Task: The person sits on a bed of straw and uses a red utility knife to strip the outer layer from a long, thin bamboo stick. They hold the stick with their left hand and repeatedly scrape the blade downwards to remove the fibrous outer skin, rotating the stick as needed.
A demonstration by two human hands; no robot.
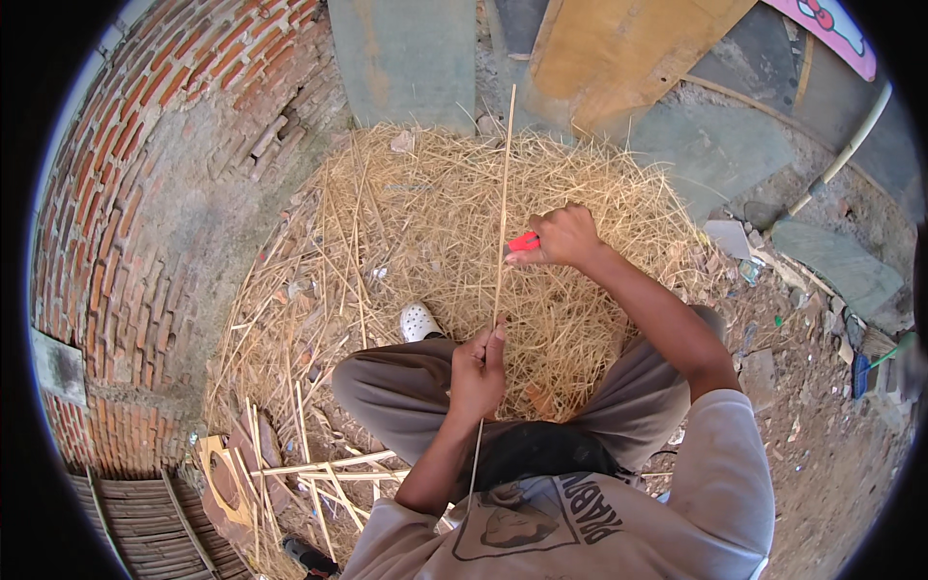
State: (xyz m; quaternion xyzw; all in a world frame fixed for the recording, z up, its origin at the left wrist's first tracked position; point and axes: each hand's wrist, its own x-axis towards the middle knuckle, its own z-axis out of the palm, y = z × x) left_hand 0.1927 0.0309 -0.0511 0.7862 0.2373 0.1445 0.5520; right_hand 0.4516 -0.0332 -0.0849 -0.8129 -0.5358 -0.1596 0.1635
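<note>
A long, thin bamboo strip (506, 164) runs almost upright through the middle of the view, its lower end reaching down to my shirt. My left hand (476, 379) is closed around it in front of my lap, thumb pointing up along the strip. Farther up, my right hand (566, 238) grips a small red-handled cutter (523, 242), held against the strip's right side. The cutter's blade is too small to make out. Beneath both hands spreads a heap of pale, curly shavings (435, 232).
Loose bamboo strips (333, 474) lie crossed at my lower left, near a wooden piece with a cut-out (224, 474). A brick wall (126, 222) rises on the left. Boards (401, 68) lean at the back. Rubble (822, 309) covers the right side, beside a pale pole (851, 145).
</note>
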